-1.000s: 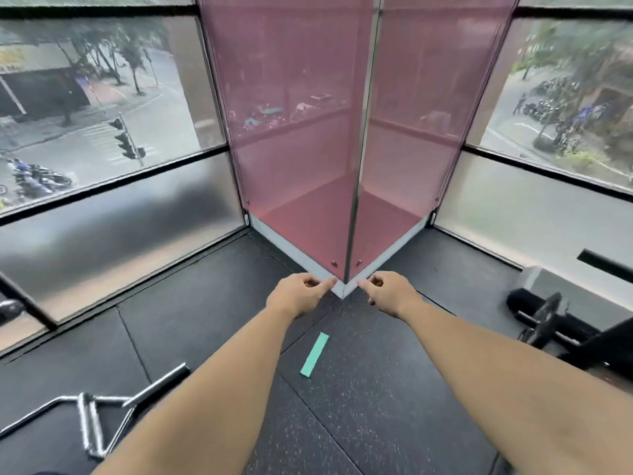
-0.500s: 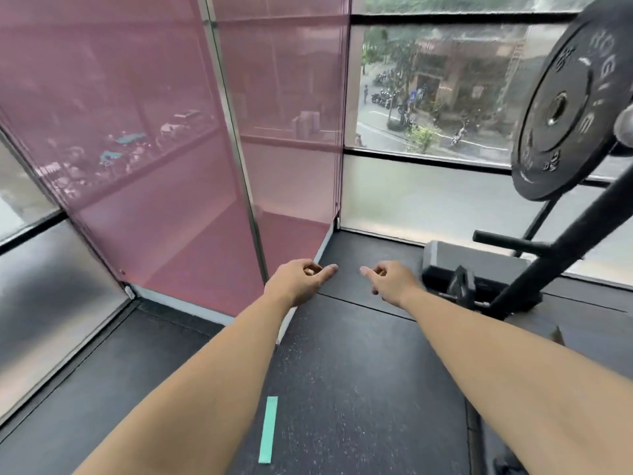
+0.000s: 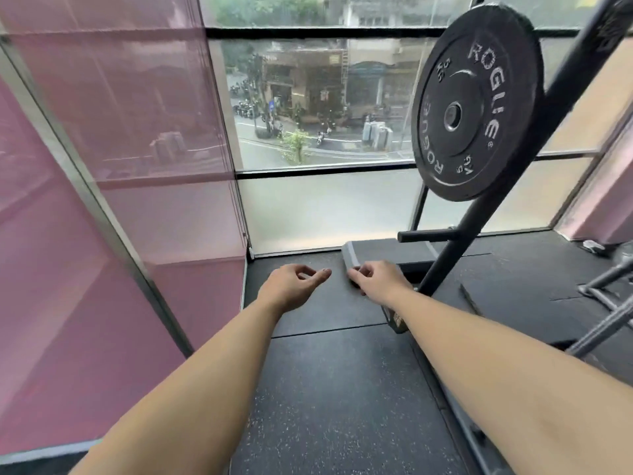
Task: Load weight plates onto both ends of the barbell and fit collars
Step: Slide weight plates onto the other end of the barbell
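Observation:
A black 5 kg Rogue weight plate [image 3: 476, 104] hangs high on a slanted black storage post [image 3: 493, 200] at the upper right. Below the plate an empty peg [image 3: 428, 235] sticks out to the left from the post. Both my arms reach forward over the floor. My left hand [image 3: 291, 286] hovers with fingers loosely curled and holds nothing. My right hand [image 3: 380, 281] hovers beside it, also loosely curled and holding nothing, just left of the post's foot. No barbell or collar shows plainly.
Black rubber flooring [image 3: 335, 389] runs forward to a window wall [image 3: 325, 207]. Pink tinted glass panels [image 3: 102, 200] close off the left side. A grey step platform [image 3: 387, 252] lies against the window. Grey metal bars [image 3: 606, 303] lie at the right edge.
The view has swung right: the pink corner slid left and the weight plate on its post came fully into sight. Both hands stay forward, loosely curled and holding nothing.

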